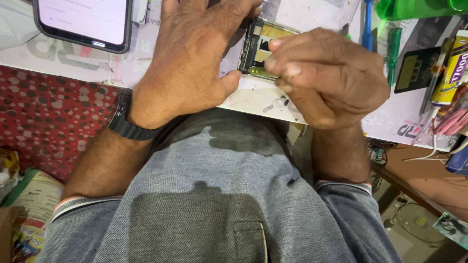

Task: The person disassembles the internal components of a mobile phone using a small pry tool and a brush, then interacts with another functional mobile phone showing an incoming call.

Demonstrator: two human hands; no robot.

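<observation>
Grey shirt (214,195) fills the lower frame, person leaning over a pale work mat (253,100) on the bench. Red dotted cloth (44,112) lies on the left, next to the mat. Left hand (190,58) lies flat, fingers spread wide, palm down on the mat, pressing the left edge of an opened phone body (258,46) at the mat's near-centre, just beyond both hands; black watch (127,119) on that wrist. Right hand (331,78) is curled tight, fingertips pinched together at the phone body's lower right corner; what sits between the fingertips is too small to tell. Phone body shows dark frame and yellowish inner parts, mostly covered by the hands. A second phone (83,22), screen lit, rests top left on the mat, well apart from the opened one. Right side: glue tube (451,73) tilted, dark flat part (414,68) beside it, green screwdriver (394,53) and blue tool (367,24) lying near the right hand. A few small screws (268,108) sit on the mat's near edge, just below the hands.
</observation>
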